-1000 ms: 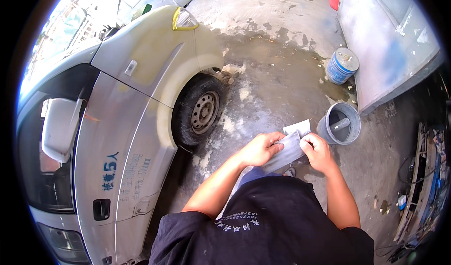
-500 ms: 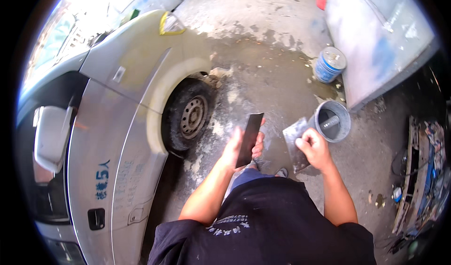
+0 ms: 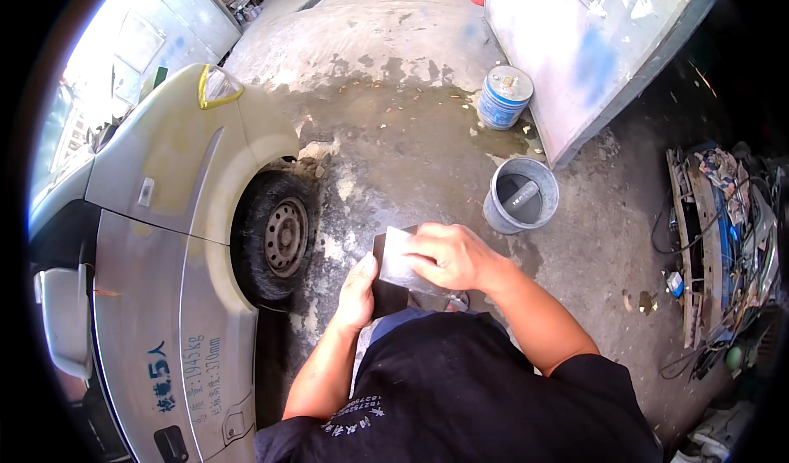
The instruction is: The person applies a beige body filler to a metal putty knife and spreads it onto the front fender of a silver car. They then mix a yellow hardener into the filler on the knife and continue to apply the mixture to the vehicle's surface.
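Observation:
My left hand (image 3: 356, 293) is closed round the edge of a dark, thin rectangular sheet (image 3: 389, 300), held upright in front of my waist. My right hand (image 3: 452, 255) pinches a pale grey, shiny flat sheet (image 3: 396, 267) and holds it against the face of the dark one. The pale sheet covers much of the dark sheet, and whether either is sandpaper or a scraper cannot be told. To the left stands a silver van (image 3: 140, 274) with yellowish-beige patches around its front wheel (image 3: 285, 237). Yellow tape borders its headlamp (image 3: 219, 87).
A grey bucket (image 3: 496, 207) of dark liquid, with a cylindrical object in it, stands ahead to the right. Beyond it are a blue-and-white lidded pail (image 3: 500, 111) and a pale metal door (image 3: 575, 60). Scrap parts (image 3: 686, 241) lie at the right. The concrete floor (image 3: 394, 134) is wet in patches.
My right hand has moved left from beside the bucket, bringing the pale sheet onto the dark one. The view has shifted, so the van and buckets appear farther left.

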{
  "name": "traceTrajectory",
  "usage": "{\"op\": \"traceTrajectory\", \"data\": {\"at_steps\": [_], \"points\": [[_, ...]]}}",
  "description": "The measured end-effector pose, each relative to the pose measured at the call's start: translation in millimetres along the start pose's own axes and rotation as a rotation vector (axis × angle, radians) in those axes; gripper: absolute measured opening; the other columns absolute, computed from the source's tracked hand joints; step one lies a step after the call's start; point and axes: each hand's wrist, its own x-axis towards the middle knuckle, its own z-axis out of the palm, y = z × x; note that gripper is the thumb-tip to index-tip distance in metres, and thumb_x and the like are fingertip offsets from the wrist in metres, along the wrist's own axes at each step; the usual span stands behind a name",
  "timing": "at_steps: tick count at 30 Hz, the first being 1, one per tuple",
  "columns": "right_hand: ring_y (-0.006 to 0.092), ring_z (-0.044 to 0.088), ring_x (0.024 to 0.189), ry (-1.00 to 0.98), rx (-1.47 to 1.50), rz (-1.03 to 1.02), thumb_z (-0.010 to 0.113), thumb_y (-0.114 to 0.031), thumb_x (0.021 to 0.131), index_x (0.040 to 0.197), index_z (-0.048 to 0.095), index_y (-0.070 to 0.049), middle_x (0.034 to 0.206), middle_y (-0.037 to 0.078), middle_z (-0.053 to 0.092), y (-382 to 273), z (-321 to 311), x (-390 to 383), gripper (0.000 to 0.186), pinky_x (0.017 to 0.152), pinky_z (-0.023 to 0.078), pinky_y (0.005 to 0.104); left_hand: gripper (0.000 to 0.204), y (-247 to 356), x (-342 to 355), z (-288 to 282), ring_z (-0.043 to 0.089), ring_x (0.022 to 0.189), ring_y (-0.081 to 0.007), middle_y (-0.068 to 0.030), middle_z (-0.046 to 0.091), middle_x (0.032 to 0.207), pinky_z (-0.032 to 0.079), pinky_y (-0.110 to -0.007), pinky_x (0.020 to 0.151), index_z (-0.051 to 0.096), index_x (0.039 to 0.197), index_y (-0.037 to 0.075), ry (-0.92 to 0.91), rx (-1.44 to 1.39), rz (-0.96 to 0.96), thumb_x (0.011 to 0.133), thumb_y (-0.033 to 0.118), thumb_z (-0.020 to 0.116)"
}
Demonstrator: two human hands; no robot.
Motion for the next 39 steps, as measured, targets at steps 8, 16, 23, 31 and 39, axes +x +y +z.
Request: {"op": "traceTrajectory", "data": {"at_steps": [8, 16, 23, 31, 39], "points": [[0.0311, 0.062, 0.065, -0.120, -0.209, -0.079, 0.065, -0.016, 0.078, 0.097, 0.067, -0.012, 0.077, 0.008, 0.060, 10.4, -28.7, 8.9, 0.019, 0.056, 0.049, 0.0396, 0.073, 5.6, 3.1, -8.6, 0.066, 0.085, -0.0259, -0.0172, 0.060, 0.112, 0.056, -0.038, 0.078, 0.041, 0.134, -0.002, -0.060, -0.090, -0.182, 0.096, 0.060, 0.031], [0.0291, 0.062, 0.061, -0.225, -0.374, -0.126, 0.066, -0.021, 0.077, 0.095, 0.066, -0.018, 0.076, 0.006, 0.058, 6.4, -36.9, 22.9, 0.018, 0.053, 0.050, 0.0402, 0.095, 9.6, 7.0, -8.6, 0.066, 0.083, -0.0225, -0.0154, 0.062, 0.110, 0.056, -0.034, 0.073, 0.042, 0.133, 0.000, -0.089, -0.027, -0.306, 0.084, 0.079, 0.022], [0.0306, 0.061, 0.061, -0.254, -0.392, -0.107, 0.064, -0.019, 0.077, 0.091, 0.062, -0.017, 0.077, 0.007, 0.060, 4.1, -41.8, 35.4, 0.014, 0.053, 0.050, 0.0424, 0.099, 17.2, 11.2, -1.3, 0.065, 0.086, -0.0214, -0.0141, 0.061, 0.112, 0.056, -0.034, 0.073, 0.044, 0.132, 0.001, -0.037, -0.048, -0.334, 0.081, 0.082, 0.019], [0.0321, 0.065, 0.071, -0.341, -0.389, -0.062, 0.058, -0.020, 0.080, 0.086, 0.063, -0.013, 0.076, 0.010, 0.061, -4.0, -35.5, 42.2, 0.010, 0.062, 0.052, 0.0438, 0.101, 18.1, 9.8, -13.9, 0.064, 0.078, -0.0219, -0.0143, 0.059, 0.116, 0.056, -0.035, 0.074, 0.043, 0.135, 0.004, -0.102, -0.074, -0.355, 0.079, 0.084, 0.018], [0.0292, 0.065, 0.073, 0.054, -0.082, 0.205, 0.061, -0.015, 0.080, 0.102, 0.060, -0.006, 0.086, 0.014, 0.065, 15.3, -39.5, 28.1, 0.024, 0.067, 0.052, 0.0370, 0.073, 30.2, 6.4, -18.8, 0.066, 0.090, -0.0245, -0.0185, 0.061, 0.117, 0.053, -0.036, 0.084, 0.041, 0.135, -0.004, -0.144, -0.205, -0.257, 0.097, 0.057, 0.031]]}}
